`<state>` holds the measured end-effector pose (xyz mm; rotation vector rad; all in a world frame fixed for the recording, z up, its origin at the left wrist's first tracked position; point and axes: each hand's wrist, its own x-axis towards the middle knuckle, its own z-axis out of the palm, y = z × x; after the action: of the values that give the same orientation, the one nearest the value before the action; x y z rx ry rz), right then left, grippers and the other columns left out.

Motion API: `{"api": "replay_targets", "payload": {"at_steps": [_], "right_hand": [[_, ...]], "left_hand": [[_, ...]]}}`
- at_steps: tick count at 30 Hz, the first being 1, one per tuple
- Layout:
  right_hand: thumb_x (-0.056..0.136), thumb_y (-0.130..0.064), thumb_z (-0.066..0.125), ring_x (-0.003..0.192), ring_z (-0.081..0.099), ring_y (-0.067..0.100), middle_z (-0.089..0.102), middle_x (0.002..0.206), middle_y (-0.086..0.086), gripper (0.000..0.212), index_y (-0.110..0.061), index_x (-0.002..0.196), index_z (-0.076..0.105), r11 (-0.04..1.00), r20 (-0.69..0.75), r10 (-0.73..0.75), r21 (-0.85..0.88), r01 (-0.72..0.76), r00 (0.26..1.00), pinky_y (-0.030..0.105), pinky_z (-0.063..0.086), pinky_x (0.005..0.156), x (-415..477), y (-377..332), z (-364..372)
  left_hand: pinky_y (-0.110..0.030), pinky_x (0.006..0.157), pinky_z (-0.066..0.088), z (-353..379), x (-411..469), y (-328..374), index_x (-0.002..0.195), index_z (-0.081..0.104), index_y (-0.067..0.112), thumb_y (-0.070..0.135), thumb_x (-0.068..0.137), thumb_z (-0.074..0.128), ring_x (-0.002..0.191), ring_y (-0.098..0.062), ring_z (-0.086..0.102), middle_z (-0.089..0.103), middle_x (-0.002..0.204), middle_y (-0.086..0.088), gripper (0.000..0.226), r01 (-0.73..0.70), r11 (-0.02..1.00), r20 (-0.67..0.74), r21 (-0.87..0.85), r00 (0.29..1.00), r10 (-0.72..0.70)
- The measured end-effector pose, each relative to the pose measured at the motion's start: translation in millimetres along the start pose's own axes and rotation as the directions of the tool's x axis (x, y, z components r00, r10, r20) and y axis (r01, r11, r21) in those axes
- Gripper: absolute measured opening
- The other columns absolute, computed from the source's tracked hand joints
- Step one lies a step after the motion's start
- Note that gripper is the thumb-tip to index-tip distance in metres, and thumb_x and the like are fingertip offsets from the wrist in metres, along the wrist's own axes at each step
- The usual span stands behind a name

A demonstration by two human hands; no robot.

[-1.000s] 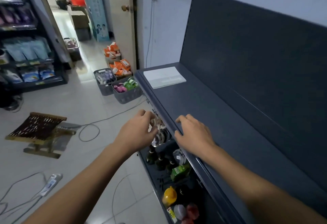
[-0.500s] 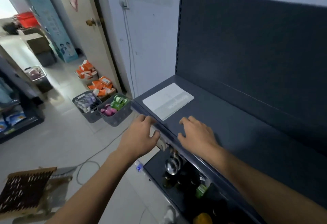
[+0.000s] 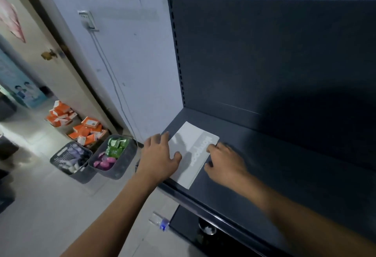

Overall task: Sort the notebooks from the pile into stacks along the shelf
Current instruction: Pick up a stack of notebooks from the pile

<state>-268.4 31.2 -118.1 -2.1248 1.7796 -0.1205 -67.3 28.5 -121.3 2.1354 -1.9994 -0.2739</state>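
Notebook (image 3: 191, 134) flat at shelf (image 3: 284, 165) left end. My left hand (image 3: 158, 155) spread, pressing its 9 o'clock side; right hand (image 3: 225, 161) curled at 3 o'clock edge, grip unclear. Get thumb under before lifting.

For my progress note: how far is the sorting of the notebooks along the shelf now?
Done: nothing visible yet; no sorted stack shows on the dark shelf. In hand: the left hand rests flat on the white notebook pile at the shelf's left end, and the right hand curls its fingers at the pile's right edge; grip unclear. Left: all the sorting.
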Motion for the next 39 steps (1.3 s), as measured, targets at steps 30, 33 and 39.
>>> {"api": "replay_targets", "payload": {"at_steps": [30, 33, 39], "right_hand": [[0.089, -0.023, 0.060, 0.105, 0.055, 0.015, 0.056, 0.117, -0.004, 0.068, -0.030, 0.150, 0.031, 0.697, -0.025, 0.520, 0.589, -0.408, 0.854, 0.029, 0.050, 0.084, 46, -36, 20], [0.092, -0.015, 0.058, 0.090, 0.056, -0.001, 0.055, 0.100, -0.021, 0.067, -0.029, 0.151, 0.031, 0.636, -0.046, 0.528, 0.683, -0.359, 0.848, 0.015, 0.044, 0.067, 43, -37, 8], [0.091, -0.011, 0.059, 0.091, 0.059, 0.008, 0.062, 0.112, -0.008, 0.061, -0.021, 0.148, 0.038, 0.639, -0.139, 0.584, 0.686, -0.348, 0.799, 0.015, 0.044, 0.069, 32, -37, -8]], "left_hand": [[-0.023, 0.059, 0.038, -8, 124, -11, 0.109, 0.049, 0.009, 0.013, 0.102, 0.046, 0.076, -0.004, 0.052, 0.057, 0.091, 0.004, 0.009, -0.125, 0.861, 0.261, -0.494, 0.923, 0.284], [-0.028, 0.070, 0.040, -15, 129, -5, 0.117, 0.050, 0.008, 0.013, 0.102, 0.045, 0.082, -0.009, 0.053, 0.058, 0.103, 0.001, 0.016, -0.149, 0.830, 0.227, -0.538, 0.922, 0.313], [-0.029, 0.075, 0.040, -15, 125, 7, 0.118, 0.051, 0.009, 0.026, 0.105, 0.044, 0.088, -0.015, 0.051, 0.056, 0.106, -0.002, 0.023, -0.404, 0.836, 0.128, -0.371, 0.870, 0.477]]}}
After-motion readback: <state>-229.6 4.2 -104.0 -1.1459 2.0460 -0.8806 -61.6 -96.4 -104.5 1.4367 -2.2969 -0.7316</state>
